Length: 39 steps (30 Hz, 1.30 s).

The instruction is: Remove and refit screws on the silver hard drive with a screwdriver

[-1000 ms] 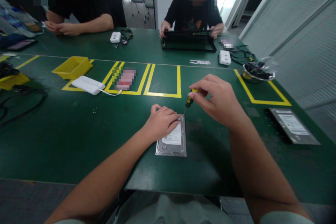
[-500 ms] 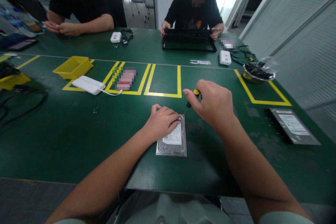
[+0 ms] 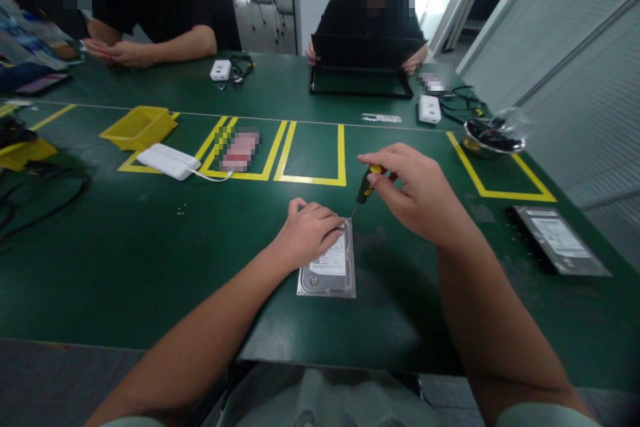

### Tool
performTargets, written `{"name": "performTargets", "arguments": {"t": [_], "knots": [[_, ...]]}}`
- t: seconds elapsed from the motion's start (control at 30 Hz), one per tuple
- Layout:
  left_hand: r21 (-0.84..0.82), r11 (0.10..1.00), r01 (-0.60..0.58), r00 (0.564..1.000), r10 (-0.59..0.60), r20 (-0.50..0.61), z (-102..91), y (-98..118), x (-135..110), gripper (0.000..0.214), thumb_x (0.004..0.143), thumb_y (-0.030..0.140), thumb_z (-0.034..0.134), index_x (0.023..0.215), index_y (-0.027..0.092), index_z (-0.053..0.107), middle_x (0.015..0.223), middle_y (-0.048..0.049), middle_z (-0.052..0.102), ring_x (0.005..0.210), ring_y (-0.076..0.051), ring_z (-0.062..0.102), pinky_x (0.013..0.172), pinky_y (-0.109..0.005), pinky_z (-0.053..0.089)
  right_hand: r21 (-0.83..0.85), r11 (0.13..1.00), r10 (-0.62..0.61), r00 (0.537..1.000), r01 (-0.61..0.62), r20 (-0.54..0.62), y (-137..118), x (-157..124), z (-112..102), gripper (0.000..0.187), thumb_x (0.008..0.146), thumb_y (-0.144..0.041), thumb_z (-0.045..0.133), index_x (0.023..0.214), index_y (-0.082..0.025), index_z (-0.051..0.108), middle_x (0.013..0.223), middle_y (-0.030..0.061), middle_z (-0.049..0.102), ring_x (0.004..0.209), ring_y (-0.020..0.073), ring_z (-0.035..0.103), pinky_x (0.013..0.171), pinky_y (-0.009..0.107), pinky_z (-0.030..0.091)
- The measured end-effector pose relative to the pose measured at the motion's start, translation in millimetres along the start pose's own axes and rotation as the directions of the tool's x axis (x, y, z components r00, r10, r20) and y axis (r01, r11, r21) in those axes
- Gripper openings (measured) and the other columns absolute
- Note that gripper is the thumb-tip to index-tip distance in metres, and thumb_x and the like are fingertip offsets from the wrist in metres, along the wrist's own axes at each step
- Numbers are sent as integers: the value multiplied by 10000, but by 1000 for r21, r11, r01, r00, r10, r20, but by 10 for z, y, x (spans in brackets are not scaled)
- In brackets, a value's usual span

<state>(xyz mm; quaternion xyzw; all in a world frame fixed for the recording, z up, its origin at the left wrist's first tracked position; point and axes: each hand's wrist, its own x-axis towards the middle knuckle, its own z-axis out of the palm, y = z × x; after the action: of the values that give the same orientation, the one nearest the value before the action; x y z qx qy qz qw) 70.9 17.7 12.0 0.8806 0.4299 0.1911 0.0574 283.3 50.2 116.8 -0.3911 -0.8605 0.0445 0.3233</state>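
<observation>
A silver hard drive (image 3: pixel 327 283) with a white label lies flat on the green table in front of me. My left hand (image 3: pixel 310 233) grips it across its far left part, with the fingers over its top and covering some of the label. In my right hand (image 3: pixel 413 190) is a screwdriver (image 3: pixel 367 188) with a dark and yellow handle. It is tilted, and its thin tip meets the far right corner of the drive. My right thumb and fingers are around the upper handle. Whether a screw sits under the tip is too small to make out.
At right lies a second hard drive (image 3: pixel 560 237); behind it stands a metal bowl (image 3: pixel 493 140) of dark parts. A yellow bin (image 3: pixel 140 128), a white power bank (image 3: pixel 170 161) and tiny screws (image 3: pixel 182 209) are at left. Across the table, one person holds a black panel (image 3: pixel 360 53); another sits left.
My right hand has shifted its grip on the screwdriver, its fingers loosened and extended, showing more handle. The left hand and hard drive stay put. Across the table, the person's black panel has tipped up.
</observation>
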Motion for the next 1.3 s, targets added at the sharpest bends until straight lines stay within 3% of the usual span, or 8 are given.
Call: {"name": "performTargets", "arguments": {"t": [0.43, 0.67, 0.8, 0.93, 1.03, 1.3], "knots": [[1, 1000, -3, 1000, 3, -1, 5, -6, 4, 267, 992, 365, 488, 1153, 276, 681, 1103, -34, 735, 1024, -242, 597, 885, -451, 249, 64, 998, -12, 1000, 11, 28, 17, 0, -65, 324, 874, -80, 497, 1076, -201, 720, 1109, 58, 742, 1044, 220, 685, 941, 390, 530], [-2, 1000, -4, 1000, 4, -5, -1, 5, 1, 283, 996, 368, 475, 1158, 265, 684, 1094, -49, 735, 1019, -243, 593, 895, -447, 255, 54, 998, -12, 1000, 11, 25, 1, 19, -45, 190, 894, -174, 575, 1018, -193, 717, 993, 61, 727, 886, 192, 661, 786, 327, 504], [1, 1000, -3, 1000, 3, -8, 0, 5, 0, 282, 995, 369, 480, 1169, 274, 681, 1097, -41, 733, 1019, -241, 593, 891, -443, 256, 32, 999, 44, 998, -43, -40, 15, 28, 63, 120, 865, -295, 660, 899, -183, 686, 777, 21, 626, 701, 162, 563, 658, 297, 428], [6, 1000, 4, 1000, -4, -5, 0, 6, -2, 269, 990, 366, 493, 1167, 284, 679, 1108, -22, 731, 1028, -238, 594, 889, -443, 250, -82, 991, 91, 987, -102, -131, 4, 27, 165, 254, 852, -385, 683, 739, -199, 552, 678, -10, 524, 623, 140, 470, 605, 288, 343], [6, 1000, 6, 1000, -6, -3, 3, 6, -3, 275, 992, 372, 487, 1162, 282, 684, 1104, -29, 731, 1027, -243, 592, 899, -448, 251, -208, 966, 122, 981, -153, -151, -34, 19, 193, 296, 873, -401, 657, 722, -208, 491, 680, -5, 516, 625, 145, 448, 593, 297, 306], [-1, 1000, 0, 1000, 0, -10, -4, 9, 3, 283, 997, 371, 473, 1134, 260, 695, 1086, -55, 735, 1017, -250, 597, 896, -462, 258, -436, 876, 138, 973, -206, -183, -108, -31, 234, 333, 936, -498, 543, 790, -198, 549, 770, 52, 600, 658, 180, 502, 547, 314, 239]]}}
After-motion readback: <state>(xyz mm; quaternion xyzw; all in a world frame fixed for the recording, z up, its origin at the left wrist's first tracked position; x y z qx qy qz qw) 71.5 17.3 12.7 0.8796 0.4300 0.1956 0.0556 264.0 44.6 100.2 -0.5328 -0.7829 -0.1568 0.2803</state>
